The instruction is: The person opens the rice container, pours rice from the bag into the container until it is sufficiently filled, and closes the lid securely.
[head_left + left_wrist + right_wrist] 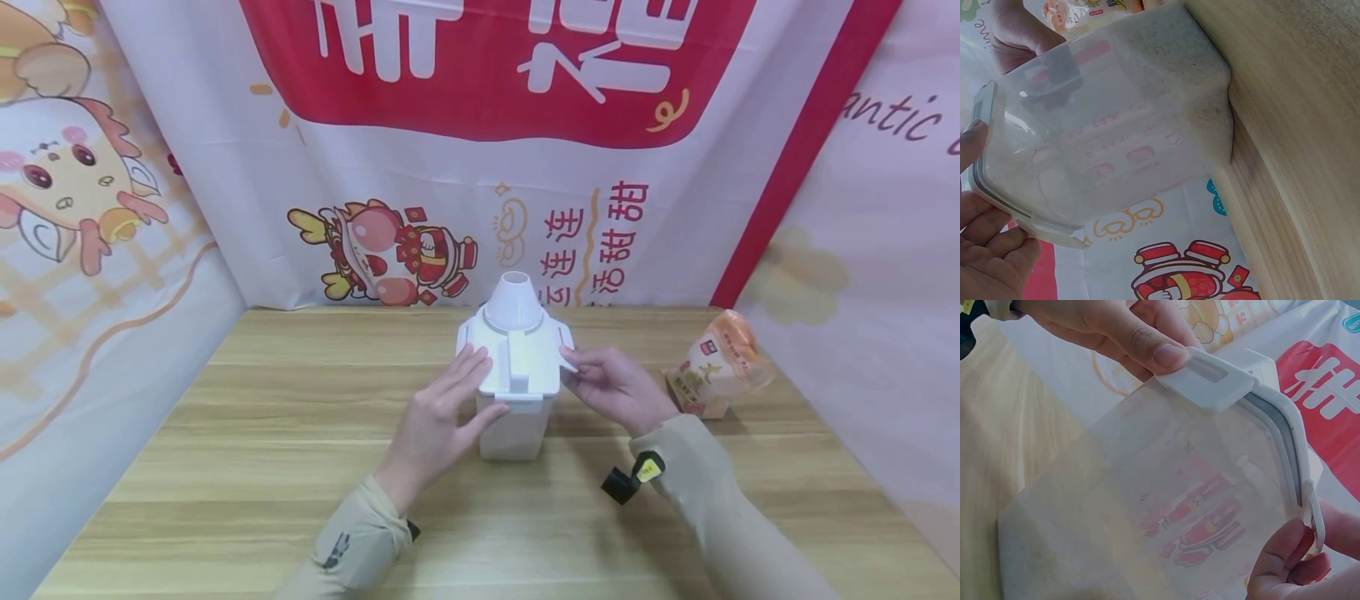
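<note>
A white lidded rice container (513,433) stands upright on the table, with pale grains (1179,56) showing through its clear wall. Its white lid (491,333) carries a cone-shaped spout (514,300). My left hand (442,408) holds the lid's near left corner, thumb against the front clip (1210,378) and fingers curled at the left side, where a side clip (1054,232) juts outward. My right hand (611,387) pinches the right side clip (1317,515), which sticks out from the lid's edge.
An orange and white printed bag (712,367) stands on the wooden table (300,467) to the right of my right hand. Printed cloth (420,167) hangs along the table's back and both sides. Black straps (630,479) sit on my wrists.
</note>
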Demonstrator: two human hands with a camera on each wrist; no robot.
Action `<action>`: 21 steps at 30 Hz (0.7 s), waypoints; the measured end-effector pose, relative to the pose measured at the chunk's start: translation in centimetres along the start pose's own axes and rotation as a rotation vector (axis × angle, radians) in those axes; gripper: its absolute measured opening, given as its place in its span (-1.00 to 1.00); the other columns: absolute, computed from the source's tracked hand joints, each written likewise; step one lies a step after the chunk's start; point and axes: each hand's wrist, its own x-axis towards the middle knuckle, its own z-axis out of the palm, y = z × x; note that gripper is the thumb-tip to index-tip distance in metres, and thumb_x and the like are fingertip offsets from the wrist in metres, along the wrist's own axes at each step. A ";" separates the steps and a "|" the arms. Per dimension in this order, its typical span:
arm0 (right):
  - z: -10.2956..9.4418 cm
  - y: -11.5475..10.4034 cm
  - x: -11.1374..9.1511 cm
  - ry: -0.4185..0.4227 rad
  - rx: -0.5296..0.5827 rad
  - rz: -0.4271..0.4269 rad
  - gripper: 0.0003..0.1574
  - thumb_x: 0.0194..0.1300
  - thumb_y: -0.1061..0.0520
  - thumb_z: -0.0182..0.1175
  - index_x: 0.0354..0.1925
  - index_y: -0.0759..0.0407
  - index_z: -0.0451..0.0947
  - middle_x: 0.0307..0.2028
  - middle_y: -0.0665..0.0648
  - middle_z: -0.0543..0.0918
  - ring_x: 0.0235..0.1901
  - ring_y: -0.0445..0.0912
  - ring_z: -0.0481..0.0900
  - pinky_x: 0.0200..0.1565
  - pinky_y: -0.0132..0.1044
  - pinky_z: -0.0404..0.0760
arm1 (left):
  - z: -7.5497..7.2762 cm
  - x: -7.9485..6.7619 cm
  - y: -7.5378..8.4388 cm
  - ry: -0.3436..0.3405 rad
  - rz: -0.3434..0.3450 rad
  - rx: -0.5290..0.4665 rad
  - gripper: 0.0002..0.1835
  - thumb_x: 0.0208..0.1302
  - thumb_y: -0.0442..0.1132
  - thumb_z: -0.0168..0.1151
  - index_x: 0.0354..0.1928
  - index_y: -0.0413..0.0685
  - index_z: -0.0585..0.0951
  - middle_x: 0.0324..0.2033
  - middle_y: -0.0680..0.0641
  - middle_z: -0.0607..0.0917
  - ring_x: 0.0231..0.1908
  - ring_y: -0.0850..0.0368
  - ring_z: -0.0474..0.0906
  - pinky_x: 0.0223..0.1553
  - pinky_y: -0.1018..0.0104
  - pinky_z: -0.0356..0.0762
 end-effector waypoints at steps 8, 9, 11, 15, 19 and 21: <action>0.1 0.1 -0.1 0.016 0.017 0.003 -0.45 0.32 0.50 0.07 0.26 0.37 0.27 0.24 0.23 0.33 0.07 0.00 0.49 0.23 -0.29 0.45 | 0.0 0.0 0.1 0.001 0.001 -0.001 -0.35 0.21 -0.07 0.42 0.26 -0.27 0.50 0.26 -0.20 0.46 0.32 -0.09 0.30 0.30 0.18 0.29; 0.1 0.1 -0.1 0.020 0.018 0.003 -0.45 0.32 0.50 0.07 0.25 0.37 0.27 0.24 0.23 0.33 0.07 0.00 0.49 0.23 -0.29 0.45 | 0.0 0.0 0.1 0.002 0.002 -0.001 -0.35 0.21 -0.07 0.42 0.26 -0.28 0.50 0.26 -0.20 0.46 0.32 -0.09 0.30 0.30 0.18 0.29; 0.1 0.1 -0.1 0.021 0.019 0.004 -0.45 0.33 0.49 0.07 0.26 0.36 0.27 0.24 0.22 0.32 0.08 0.00 0.49 0.22 -0.29 0.45 | 0.0 0.0 0.0 0.002 0.002 -0.002 -0.35 0.21 -0.08 0.42 0.26 -0.28 0.50 0.27 -0.20 0.46 0.32 -0.09 0.30 0.30 0.18 0.29; 0.1 0.1 -0.1 0.027 0.009 -0.001 -0.44 0.33 0.48 0.08 0.27 0.35 0.27 0.26 0.22 0.32 0.09 -0.01 0.48 0.22 -0.29 0.46 | 0.0 0.0 0.0 0.003 0.002 -0.003 -0.36 0.21 -0.08 0.41 0.26 -0.28 0.50 0.27 -0.20 0.46 0.32 -0.09 0.30 0.30 0.17 0.29; 0.1 0.1 -0.1 0.035 0.006 -0.005 -0.38 0.31 0.48 0.11 0.30 0.34 0.26 0.28 0.22 0.32 0.14 -0.01 0.46 0.21 -0.27 0.48 | 0.0 0.0 0.0 0.001 -0.001 -0.002 -0.35 0.21 -0.07 0.41 0.26 -0.27 0.50 0.27 -0.20 0.46 0.33 -0.09 0.29 0.31 0.18 0.28; 0.1 0.1 -0.2 0.038 0.008 -0.003 -0.36 0.31 0.48 0.12 0.32 0.32 0.25 0.30 0.21 0.32 0.17 -0.01 0.44 0.20 -0.27 0.48 | 0.0 -0.1 0.0 -0.002 -0.003 0.000 -0.35 0.22 -0.07 0.41 0.27 -0.27 0.50 0.28 -0.20 0.45 0.33 -0.08 0.29 0.31 0.18 0.27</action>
